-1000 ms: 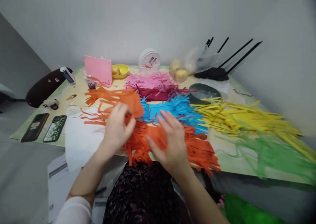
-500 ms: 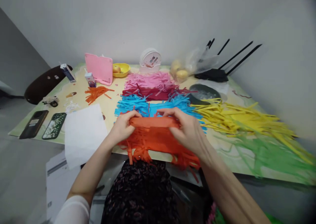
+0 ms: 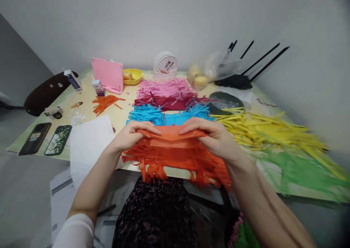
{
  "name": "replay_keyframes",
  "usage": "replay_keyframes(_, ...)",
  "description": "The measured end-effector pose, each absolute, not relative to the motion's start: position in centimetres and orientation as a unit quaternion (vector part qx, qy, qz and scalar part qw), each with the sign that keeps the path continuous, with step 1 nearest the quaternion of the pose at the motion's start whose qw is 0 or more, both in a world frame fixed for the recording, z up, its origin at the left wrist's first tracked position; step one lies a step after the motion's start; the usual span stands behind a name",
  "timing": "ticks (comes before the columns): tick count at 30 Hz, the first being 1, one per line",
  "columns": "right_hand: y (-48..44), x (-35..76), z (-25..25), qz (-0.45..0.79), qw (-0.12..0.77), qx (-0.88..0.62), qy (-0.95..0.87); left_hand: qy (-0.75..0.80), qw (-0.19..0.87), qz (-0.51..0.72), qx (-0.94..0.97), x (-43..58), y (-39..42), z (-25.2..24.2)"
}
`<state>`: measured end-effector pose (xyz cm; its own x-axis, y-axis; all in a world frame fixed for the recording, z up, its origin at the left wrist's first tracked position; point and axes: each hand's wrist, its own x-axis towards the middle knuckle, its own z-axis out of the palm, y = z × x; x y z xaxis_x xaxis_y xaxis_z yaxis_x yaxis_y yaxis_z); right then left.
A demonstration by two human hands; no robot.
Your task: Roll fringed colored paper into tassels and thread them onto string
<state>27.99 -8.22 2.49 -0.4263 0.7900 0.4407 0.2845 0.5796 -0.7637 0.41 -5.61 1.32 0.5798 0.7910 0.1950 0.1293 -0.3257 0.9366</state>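
From where I stand, the left hand point(image 3: 133, 132) and right hand point(image 3: 214, 132) both pinch the orange sheet point(image 3: 175, 134), stretched between them above more orange fringe point(image 3: 180, 160). Beyond the grip, blue fringe point(image 3: 146, 113), crimson fringe point(image 3: 176, 103) and pink fringe point(image 3: 166, 88) look already laid in rows; the held sheet seems not yet laid flat. Its long axis runs sideways, hand to hand, one end pointing left, the other right
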Motion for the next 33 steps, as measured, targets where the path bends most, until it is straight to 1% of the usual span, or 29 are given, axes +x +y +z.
replay_keyframes(4,-7.9,28.4,2.9,0.268,0.408,-0.322,-0.811,0.233,0.511,0.277,0.779,-0.5,-5.3,2.7)
replay_keyframes(6,-8.0,28.4,3.3,0.242,0.396,-0.318,-0.827,0.215,0.541,0.276,0.765,-0.3,-5.4,3.1)
replay_keyframes(9,-8.3,28.2,3.8,0.213,0.372,-0.317,-0.846,0.269,0.576,0.287,0.716,0.8,-5.5,3.4)
replay_keyframes(11,-8.4,28.3,4.1,0.204,0.342,-0.326,-0.858,0.328,0.563,0.248,0.717,1.6,-5.5,3.4)
replay_keyframes(14,-8.2,29.5,4.7,0.21,0.285,-0.319,-0.879,0.382,0.507,0.177,0.752,2.3,-5.1,3.2)
replay_keyframes(18,-7.4,30.9,5.7,0.293,0.195,-0.309,-0.884,0.388,0.426,0.167,0.8,2.3,-4.8,3.3)
replay_keyframes(20,-7.1,30.4,5.8,0.335,0.2,-0.331,-0.859,0.388,0.392,0.168,0.817,2.5,-5.0,3.6)
replay_keyframes(22,-6.9,29.2,5.6,0.341,0.212,-0.372,-0.837,0.391,0.377,0.165,0.823,2.8,-5.3,4.0)
replay_keyframes(25,-6.8,27.5,4.8,0.294,0.155,-0.444,-0.832,0.398,0.365,0.163,0.826,2.8,-5.5,4.3)
replay_keyframes(27,-6.8,27.1,4.5,0.254,0.127,-0.474,-0.833,0.421,0.33,0.147,0.832,2.1,-5.6,4.1)
replay_keyframes(29,-7.0,27.0,4.4,0.212,0.125,-0.488,-0.838,0.464,0.235,0.121,0.845,1.4,-5.6,3.9)
replay_keyframes(31,-7.4,26.9,4.5,0.17,0.109,-0.496,-0.845,0.475,0.125,0.107,0.864,1.2,-5.8,3.7)
replay_keyframes(32,-7.6,26.7,4.7,0.15,0.097,-0.497,-0.849,0.459,0.089,0.113,0.877,1.4,-5.9,3.6)
replay_keyframes(33,-7.8,26.4,4.8,0.133,0.085,-0.497,-0.853,0.432,0.076,0.122,0.89,1.7,-6.0,3.6)
